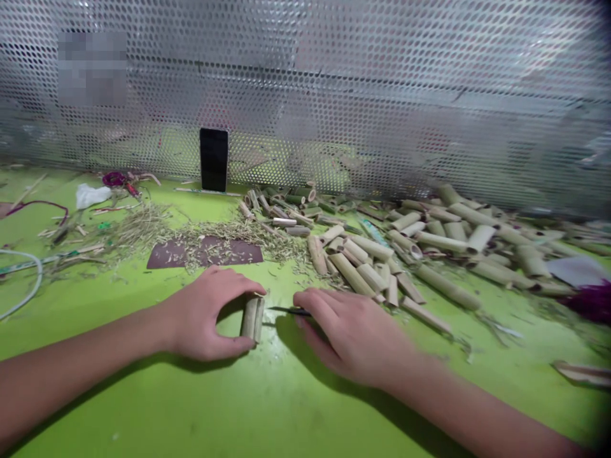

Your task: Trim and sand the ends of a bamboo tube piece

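My left hand [210, 318] grips a short bamboo piece [252, 318] by its two ends, thumb at the near end and fingers at the far end. A lengthwise groove or split seems to run along its right side. Closed around a thin, dark, pointed tool is my right hand [344, 331]; the tool's dark tip [281, 310] points left at the bamboo, a small gap away. The handle is mostly hidden in my fingers, so I cannot tell whether it is a knife.
Many cut bamboo tubes [363, 261] are heaped at the right. Shavings cover a brown sandpaper-like sheet [205, 251] beyond my left hand. A phone [214, 159] leans against the perforated metal screen [305, 83]. At the left lie a white cable [35, 280] and purple cord [114, 179].
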A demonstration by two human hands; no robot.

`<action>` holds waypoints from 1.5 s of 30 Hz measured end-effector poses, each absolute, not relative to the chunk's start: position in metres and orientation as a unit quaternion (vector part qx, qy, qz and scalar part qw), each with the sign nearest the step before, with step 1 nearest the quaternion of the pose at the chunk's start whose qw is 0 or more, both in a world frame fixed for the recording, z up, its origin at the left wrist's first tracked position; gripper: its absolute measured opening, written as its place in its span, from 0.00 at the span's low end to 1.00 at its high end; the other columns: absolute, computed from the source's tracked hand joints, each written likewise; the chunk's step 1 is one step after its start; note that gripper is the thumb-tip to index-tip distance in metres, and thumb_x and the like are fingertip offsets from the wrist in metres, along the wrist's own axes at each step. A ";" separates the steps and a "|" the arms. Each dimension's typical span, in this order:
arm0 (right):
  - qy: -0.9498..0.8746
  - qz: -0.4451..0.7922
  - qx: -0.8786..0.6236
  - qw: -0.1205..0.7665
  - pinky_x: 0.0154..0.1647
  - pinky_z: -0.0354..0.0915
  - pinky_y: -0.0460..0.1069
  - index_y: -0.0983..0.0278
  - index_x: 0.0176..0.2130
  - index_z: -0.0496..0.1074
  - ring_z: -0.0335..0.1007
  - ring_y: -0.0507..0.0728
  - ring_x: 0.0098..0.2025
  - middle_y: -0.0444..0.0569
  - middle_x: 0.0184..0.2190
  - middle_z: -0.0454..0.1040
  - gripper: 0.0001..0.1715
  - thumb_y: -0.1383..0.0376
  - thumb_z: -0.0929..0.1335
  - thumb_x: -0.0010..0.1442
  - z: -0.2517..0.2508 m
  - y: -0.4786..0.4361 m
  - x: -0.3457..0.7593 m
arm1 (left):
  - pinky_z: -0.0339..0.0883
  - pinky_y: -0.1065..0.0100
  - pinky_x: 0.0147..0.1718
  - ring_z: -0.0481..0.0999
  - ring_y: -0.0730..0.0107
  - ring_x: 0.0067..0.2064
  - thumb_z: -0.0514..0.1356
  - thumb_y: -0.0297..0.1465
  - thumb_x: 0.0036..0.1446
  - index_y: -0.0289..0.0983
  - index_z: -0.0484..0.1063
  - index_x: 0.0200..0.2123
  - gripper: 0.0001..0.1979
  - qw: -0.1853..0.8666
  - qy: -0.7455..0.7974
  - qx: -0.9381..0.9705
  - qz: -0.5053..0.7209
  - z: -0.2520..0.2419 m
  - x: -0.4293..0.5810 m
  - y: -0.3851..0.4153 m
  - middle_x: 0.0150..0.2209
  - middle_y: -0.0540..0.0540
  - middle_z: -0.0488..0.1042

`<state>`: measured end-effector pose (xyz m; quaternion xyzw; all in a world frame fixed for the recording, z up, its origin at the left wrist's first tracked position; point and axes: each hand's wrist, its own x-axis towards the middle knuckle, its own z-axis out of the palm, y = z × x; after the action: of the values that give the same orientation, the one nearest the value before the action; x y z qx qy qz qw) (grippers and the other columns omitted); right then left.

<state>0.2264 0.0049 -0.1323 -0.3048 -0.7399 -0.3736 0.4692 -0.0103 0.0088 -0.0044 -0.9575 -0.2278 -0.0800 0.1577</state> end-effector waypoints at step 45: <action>-0.791 -0.326 -0.279 0.436 0.26 0.49 0.48 0.63 0.33 0.69 0.58 0.50 0.22 0.41 0.22 0.70 0.12 0.76 0.62 0.64 -0.136 0.001 0.204 | 0.65 0.49 0.56 0.75 0.50 0.53 0.70 0.52 0.56 0.38 0.72 0.60 0.35 0.151 -0.200 -0.966 -0.066 -0.004 -0.015 0.026 0.51 0.41 0.79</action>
<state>0.2044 0.0012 -0.1357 -0.2793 -0.7906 -0.3264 0.4363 -0.0145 0.0262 -0.0036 -0.9660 -0.1998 -0.0657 0.1507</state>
